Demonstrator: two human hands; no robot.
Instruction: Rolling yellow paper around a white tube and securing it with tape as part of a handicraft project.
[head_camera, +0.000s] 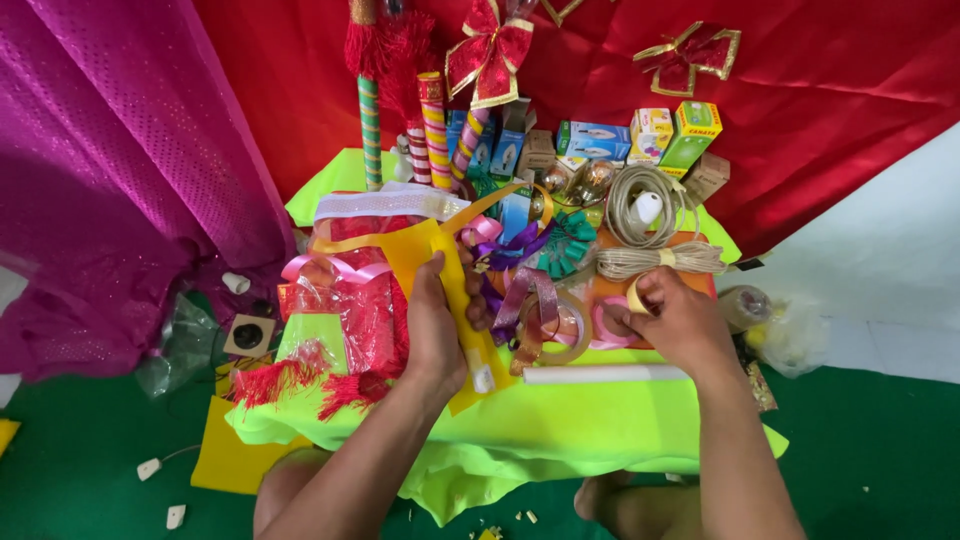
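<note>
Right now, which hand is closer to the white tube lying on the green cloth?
The right hand. It sits just above the white tube, almost over its right end, pinching a small yellow roll. The left hand is off past the tube's left end, gripping a yellow strip.

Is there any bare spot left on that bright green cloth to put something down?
Only the near strip of the green cloth, below the white tube and between the left hand and right hand. Farther back, ribbons, twine and small boxes crowd everything.

A red bow hangs above striped tubes, small boxes and coiled cord.
</note>
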